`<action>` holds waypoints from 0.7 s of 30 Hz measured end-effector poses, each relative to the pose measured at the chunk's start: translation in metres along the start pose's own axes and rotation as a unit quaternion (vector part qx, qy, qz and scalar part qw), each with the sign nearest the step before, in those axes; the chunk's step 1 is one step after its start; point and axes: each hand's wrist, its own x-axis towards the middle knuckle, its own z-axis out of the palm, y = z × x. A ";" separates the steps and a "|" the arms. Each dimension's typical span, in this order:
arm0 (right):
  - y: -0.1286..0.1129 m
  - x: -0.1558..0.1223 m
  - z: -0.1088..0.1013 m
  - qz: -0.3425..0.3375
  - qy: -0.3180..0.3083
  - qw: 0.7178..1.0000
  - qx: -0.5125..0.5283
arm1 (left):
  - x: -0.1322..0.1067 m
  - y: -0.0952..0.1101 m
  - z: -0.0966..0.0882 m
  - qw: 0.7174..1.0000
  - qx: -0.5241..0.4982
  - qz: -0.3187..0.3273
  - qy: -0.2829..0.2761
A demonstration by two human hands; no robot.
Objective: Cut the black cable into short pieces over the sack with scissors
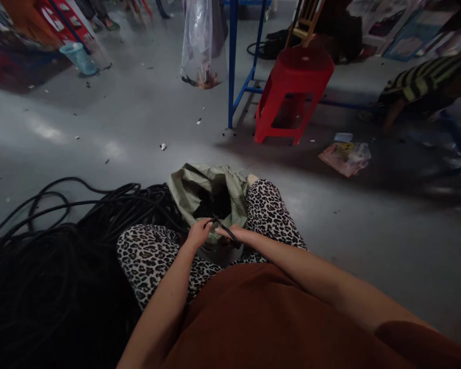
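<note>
My left hand (pixel 200 233) is closed, pinching what looks like a short end of black rubber cord (pixel 212 220) over the mouth of a green woven sack (pixel 181 190). In my right hand (pixel 234 233) is a pair of black-handled scissors (pixel 231 237), its blades pointing up and left to the cord at my left fingertips. The sack stands open between my knees, with dark pieces (pixel 211 204) inside that I cannot make out singly. To my left lies a big tangled heap of black rubber cord (pixel 111 215), its loops reaching near the sack.
A red plastic stool (pixel 303 64) stands ahead right, beside a blue metal frame (pixel 232 66). Farther off are a clear plastic bag (pixel 203 43) and a light-blue basket (pixel 79 57). Flat packets (pixel 346 158) and scraps lie on the grey floor. A person in a striped top (pixel 430 77) is at right.
</note>
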 end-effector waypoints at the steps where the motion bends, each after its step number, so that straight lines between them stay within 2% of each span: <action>1: 0.000 0.000 0.000 -0.004 -0.007 1.000 -0.005 | 0.000 0.000 0.000 1.000 -0.001 0.000 -0.003; 7: 0.002 0.004 -0.001 -0.012 -0.035 0.999 -0.004 | -0.001 -0.001 -0.001 1.000 -0.011 0.016 -0.015; 14: 0.003 0.006 0.004 -0.006 0.004 1.000 0.007 | -0.001 0.000 -0.001 1.000 -0.012 0.021 -0.012; 21: -0.001 -0.002 0.003 -0.023 0.012 1.000 -0.005 | -0.001 0.001 0.000 1.000 -0.020 0.017 -0.003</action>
